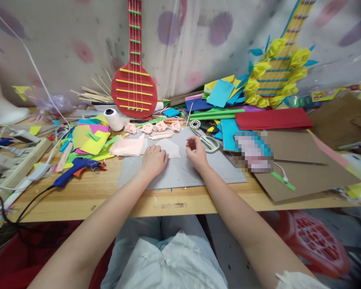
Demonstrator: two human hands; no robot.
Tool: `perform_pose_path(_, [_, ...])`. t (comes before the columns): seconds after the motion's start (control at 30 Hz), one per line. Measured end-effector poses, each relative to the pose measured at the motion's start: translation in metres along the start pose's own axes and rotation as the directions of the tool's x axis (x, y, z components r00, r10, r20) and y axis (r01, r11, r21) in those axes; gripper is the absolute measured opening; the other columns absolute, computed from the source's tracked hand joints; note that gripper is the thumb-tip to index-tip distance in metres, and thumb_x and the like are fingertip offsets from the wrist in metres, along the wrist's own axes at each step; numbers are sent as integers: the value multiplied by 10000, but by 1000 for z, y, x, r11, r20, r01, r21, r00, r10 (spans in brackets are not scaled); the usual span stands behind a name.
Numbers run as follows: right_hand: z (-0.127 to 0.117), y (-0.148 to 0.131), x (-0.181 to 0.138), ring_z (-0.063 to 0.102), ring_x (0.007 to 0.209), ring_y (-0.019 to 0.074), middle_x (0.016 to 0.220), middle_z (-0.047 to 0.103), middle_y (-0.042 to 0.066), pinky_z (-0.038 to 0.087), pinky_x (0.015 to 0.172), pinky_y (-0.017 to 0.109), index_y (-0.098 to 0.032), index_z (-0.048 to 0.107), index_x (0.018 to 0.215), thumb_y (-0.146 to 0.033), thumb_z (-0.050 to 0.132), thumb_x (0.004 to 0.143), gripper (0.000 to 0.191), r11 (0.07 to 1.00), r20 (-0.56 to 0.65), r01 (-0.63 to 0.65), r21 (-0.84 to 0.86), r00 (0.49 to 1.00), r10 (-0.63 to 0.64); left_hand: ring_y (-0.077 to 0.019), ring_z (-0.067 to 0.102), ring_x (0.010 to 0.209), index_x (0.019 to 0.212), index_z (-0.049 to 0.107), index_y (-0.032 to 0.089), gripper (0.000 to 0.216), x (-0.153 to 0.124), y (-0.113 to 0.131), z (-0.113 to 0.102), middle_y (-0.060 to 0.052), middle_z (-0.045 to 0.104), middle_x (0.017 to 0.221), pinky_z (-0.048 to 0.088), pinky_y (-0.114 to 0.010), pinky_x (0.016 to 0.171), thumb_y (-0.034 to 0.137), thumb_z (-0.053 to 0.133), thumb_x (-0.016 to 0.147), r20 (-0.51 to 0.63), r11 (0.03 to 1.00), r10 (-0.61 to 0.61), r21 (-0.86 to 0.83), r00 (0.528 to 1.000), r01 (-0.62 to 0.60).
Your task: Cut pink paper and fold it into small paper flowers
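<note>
My left hand [155, 161] rests on the grey cutting mat [165, 176], fingers bent and close together, at the edge of a pale sheet of paper [171, 149]. What lies under those fingers is hidden. To its left is a folded piece of light pink crepe paper [128, 145]. My right hand [196, 152] is raised slightly over the mat, thumb and fingers curled into a pinch; anything between them is too small to make out. Just right of it lie scissors [209, 143]. Behind the hands sit several pink paper roses [160, 126].
A blue glue gun [78, 171] and a power strip [18, 168] lie left, with cables. A red paper lute [134, 90] and a yellow one with flowers [275, 72] lean at the back. Coloured paper scraps [92, 138], a thread spool [113, 119] and brown cardboard [291, 180] surround the mat.
</note>
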State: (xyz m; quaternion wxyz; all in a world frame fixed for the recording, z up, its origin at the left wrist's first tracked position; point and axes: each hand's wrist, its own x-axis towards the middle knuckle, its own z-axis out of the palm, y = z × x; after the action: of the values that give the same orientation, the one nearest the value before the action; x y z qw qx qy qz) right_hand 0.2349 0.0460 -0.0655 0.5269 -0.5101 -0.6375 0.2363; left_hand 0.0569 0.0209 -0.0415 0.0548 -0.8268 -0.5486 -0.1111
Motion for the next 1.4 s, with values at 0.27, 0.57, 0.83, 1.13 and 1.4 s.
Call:
perform_pose_path(0.27, [3,-3,-6,505,709,126,799,571,-1,412,676,253,-197,472,937,-90,426,607,350,975,251,144,-168,963,-99,-199,393,1201,1108,530,203,409,14,-31,4,-58,488,1270,282,-376,1023,139,427,718,78,966,176,-207,981,-157])
perform_pose_path(0.57, [1,-1,-3,531,705,138,766,570,9,407,650,258,-190,469,951,-79,385,618,361,982,127,82,-168,990,-61,-263,497,1029,1039,576,199,322,-1,-9,-4,-117,589,1009,308,-430,949,368,423,812,46,998,-20,-58,999,22])
perform_pose_path(0.83, [3,8,-1,541,698,145,755,617,2,404,661,280,-195,512,911,-91,407,648,301,966,95,-68,-250,991,94,-284,513,1018,1006,563,186,419,50,-27,5,-122,576,1035,408,-378,839,270,648,604,178,872,-413,-206,893,444])
perform_pose_path(1.13, [2,2,-4,513,763,165,733,664,-6,385,697,286,-204,574,851,-79,425,671,265,955,248,33,-294,968,43,-237,595,908,1141,459,143,726,77,-21,-3,-142,598,1093,452,-284,676,285,738,487,427,759,-456,-272,781,592])
perform_pose_path(1.4, [2,3,-3,508,758,168,755,667,-10,383,691,285,-201,577,881,-75,424,668,291,953,252,26,-300,966,53,-174,589,751,744,627,200,218,76,-28,-8,2,637,757,436,-250,637,261,673,540,479,837,-272,-311,835,451])
